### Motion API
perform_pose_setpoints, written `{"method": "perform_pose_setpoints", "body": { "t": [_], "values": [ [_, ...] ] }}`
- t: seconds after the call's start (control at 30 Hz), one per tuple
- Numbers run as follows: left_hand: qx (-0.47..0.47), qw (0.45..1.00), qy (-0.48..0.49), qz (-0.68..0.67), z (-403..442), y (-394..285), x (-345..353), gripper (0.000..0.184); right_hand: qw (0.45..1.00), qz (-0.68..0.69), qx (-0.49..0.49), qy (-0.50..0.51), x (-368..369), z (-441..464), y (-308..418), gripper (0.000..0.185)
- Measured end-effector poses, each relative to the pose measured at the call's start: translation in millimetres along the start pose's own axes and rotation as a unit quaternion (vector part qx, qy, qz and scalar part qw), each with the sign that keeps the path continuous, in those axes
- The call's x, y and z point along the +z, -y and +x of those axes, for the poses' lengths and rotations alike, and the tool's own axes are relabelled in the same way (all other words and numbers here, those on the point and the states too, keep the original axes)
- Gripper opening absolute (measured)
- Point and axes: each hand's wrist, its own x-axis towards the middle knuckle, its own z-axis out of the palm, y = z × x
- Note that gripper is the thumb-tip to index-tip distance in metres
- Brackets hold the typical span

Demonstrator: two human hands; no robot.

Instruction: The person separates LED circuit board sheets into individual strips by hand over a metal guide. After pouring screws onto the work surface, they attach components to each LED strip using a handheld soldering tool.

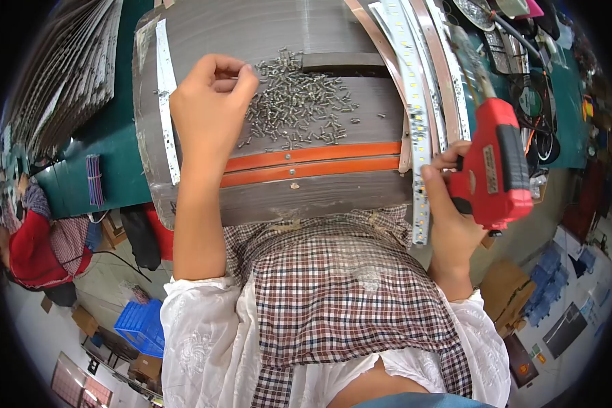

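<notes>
Blue cloth [415,401], left fingers [243,83] pinched by screws [299,98], contents unclear, right fingers [439,196] round tool [486,146].

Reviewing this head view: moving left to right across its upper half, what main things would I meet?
Fanned stack of strips, white strip, left hand, pile of small metal fasteners, LED strip, red tool.

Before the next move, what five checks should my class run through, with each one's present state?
1. Red tool in right hand: ok.
2. Left hand at the screws: ok.
3. Screw between the left fingertips: cannot tell, too small.
4. All screws in one pile: not ok, a few lie apart.
5. Tool tip over the orange strips: not ok, it is off to their right.
</notes>
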Motion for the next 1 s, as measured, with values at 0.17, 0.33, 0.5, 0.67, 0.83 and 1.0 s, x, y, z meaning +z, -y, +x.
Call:
{"method": "perform_pose_setpoints", "body": {
  "t": [0.17, 0.33, 0.5, 0.67, 0.83, 1.0],
  "values": [
    [-0.093, 0.933, 0.192, -0.292, -25, -30, 11, 0.014, 0.997, -0.003, -0.040, 0.060, 13, 1, -13, 0.043],
    [-0.162, 0.855, 0.262, -0.418, -45, -27, 34, 0.022, 0.995, 0.065, 0.005, 0.070, 20, -3, -14, 0.043],
    [-0.202, 0.825, 0.268, -0.456, -54, -31, 41, 0.026, 0.991, 0.091, -0.016, 0.099, 20, -7, -20, 0.043],
    [-0.218, 0.807, 0.266, -0.480, -56, -34, 43, 0.025, 0.988, 0.114, -0.005, 0.099, 20, -9, -23, 0.043],
    [-0.223, 0.807, 0.274, -0.474, -58, -35, 44, 0.023, 0.986, 0.127, -0.002, 0.105, 20, -9, -23, 0.041],
    [-0.223, 0.806, 0.275, -0.474, -59, -32, 45, 0.023, 0.985, 0.135, 0.010, 0.109, 19, -9, -23, 0.041]
  ]
}}
